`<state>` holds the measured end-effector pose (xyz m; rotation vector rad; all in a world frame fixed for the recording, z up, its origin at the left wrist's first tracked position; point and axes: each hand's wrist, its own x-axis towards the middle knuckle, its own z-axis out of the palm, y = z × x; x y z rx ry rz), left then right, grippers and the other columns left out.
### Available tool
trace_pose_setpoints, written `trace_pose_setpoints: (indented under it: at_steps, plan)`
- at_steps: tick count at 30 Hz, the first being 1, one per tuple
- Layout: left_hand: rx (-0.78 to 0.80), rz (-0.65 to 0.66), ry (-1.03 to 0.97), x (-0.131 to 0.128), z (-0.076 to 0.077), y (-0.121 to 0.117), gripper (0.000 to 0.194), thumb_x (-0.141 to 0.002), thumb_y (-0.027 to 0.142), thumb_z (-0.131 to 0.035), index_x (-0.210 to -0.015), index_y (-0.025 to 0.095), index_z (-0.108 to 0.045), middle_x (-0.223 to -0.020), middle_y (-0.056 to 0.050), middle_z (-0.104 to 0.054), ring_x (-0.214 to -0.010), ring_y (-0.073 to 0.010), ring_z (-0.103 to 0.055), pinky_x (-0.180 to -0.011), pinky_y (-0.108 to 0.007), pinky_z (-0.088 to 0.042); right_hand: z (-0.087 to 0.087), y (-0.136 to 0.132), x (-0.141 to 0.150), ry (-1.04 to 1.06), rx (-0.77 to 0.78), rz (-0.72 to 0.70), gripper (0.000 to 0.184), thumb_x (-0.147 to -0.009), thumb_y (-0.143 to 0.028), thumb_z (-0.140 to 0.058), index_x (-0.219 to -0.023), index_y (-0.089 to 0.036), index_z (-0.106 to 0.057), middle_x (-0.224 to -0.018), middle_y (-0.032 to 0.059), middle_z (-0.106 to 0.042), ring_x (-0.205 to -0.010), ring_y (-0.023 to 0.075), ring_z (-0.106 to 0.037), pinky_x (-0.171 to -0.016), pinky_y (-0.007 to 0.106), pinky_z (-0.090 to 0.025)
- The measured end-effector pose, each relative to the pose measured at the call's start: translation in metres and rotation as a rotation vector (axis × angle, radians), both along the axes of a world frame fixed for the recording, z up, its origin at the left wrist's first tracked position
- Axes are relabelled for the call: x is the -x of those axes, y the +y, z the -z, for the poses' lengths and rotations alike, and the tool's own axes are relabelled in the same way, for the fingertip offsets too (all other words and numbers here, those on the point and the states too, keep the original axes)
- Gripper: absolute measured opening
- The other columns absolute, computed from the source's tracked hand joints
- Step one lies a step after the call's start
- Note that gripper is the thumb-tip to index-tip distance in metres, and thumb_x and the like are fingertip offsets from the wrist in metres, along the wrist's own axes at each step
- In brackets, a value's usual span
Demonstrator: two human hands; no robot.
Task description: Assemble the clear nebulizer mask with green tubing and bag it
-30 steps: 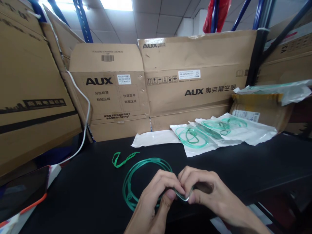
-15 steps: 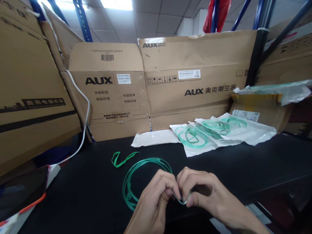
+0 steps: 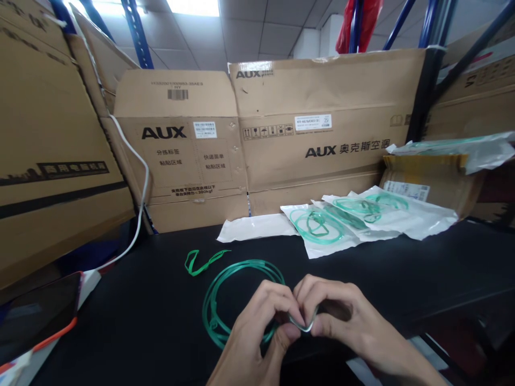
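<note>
My left hand (image 3: 265,321) and my right hand (image 3: 336,308) meet over the front of the black table. Between their fingertips they pinch a thin, silvery, bent strip (image 3: 307,328), curved downward in a V; its ends are hidden by the fingers. Just behind and left of my left hand lies a coil of green tubing (image 3: 213,300), partly covered by that hand. Farther back and left, a loose green strap (image 3: 201,264) rests on the tabletop.
White-backed clear packets (image 3: 317,230) of green tubing lie at the back right, beside a flat white wrapper (image 3: 257,227). Cardboard panels (image 3: 314,96) stand along the back. A tablet-like device (image 3: 38,311) with an orange edge and a white cable (image 3: 145,182) are at left.
My left hand has shifted slightly right, its thumb sliding along beneath the strip. The strip has moved a little to the right and up. Everything on the table stays put.
</note>
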<state>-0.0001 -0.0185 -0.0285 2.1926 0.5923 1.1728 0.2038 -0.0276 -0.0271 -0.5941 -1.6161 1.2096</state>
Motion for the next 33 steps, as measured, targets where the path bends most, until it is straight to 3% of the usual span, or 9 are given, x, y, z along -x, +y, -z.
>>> trace_pose_setpoints:
  at_steps: [3, 17, 27, 33]
  plan:
    - [0.017, -0.021, 0.037, 0.0010, -0.0005, -0.0009, 0.019, -0.100, 0.009, -0.053, -0.093, 0.026, -0.060, -0.098, 0.001, -0.061, -0.091, -0.0155, -0.061, -0.081, -0.024, -0.047, -0.0006, -0.0015, -0.0005, -0.017, -0.011, 0.002, 0.015, -0.091, -0.026, -0.077, -0.078, -0.019, -0.073, -0.087, 0.0031, -0.065, -0.087, 0.0194, -0.059, -0.079, 0.033, -0.044]
    - [0.034, 0.004, 0.024, 0.0018, -0.0016, -0.0024, 0.018, -0.100, 0.011, -0.055, -0.092, 0.025, -0.061, -0.099, 0.001, -0.060, -0.089, -0.0144, -0.060, -0.079, -0.023, -0.045, -0.0017, -0.0029, -0.0009, -0.077, -0.055, 0.007, 0.020, -0.093, -0.028, -0.075, -0.076, -0.018, -0.072, -0.084, 0.0023, -0.066, -0.084, 0.0178, -0.060, -0.077, 0.032, -0.043]
    - [0.054, 0.058, -0.010, 0.0022, -0.0014, -0.0026, 0.023, -0.110, 0.029, -0.042, -0.099, 0.027, -0.063, -0.102, -0.002, -0.061, -0.094, -0.0167, -0.061, -0.084, -0.025, -0.045, -0.0014, -0.0001, -0.0016, -0.036, -0.046, -0.001, 0.016, -0.092, -0.025, -0.076, -0.077, -0.019, -0.073, -0.086, 0.0012, -0.064, -0.083, 0.0164, -0.058, -0.076, 0.030, -0.043]
    - [0.047, 0.043, 0.029, 0.0035, 0.0005, -0.0012, 0.026, -0.110, 0.025, -0.039, -0.100, 0.027, -0.063, -0.100, 0.000, -0.061, -0.091, -0.0145, -0.061, -0.082, -0.023, -0.046, 0.0005, -0.0016, -0.0025, -0.009, -0.071, -0.023, 0.014, -0.092, -0.020, -0.076, -0.078, -0.019, -0.074, -0.085, 0.0010, -0.065, -0.083, 0.0161, -0.058, -0.075, 0.030, -0.043]
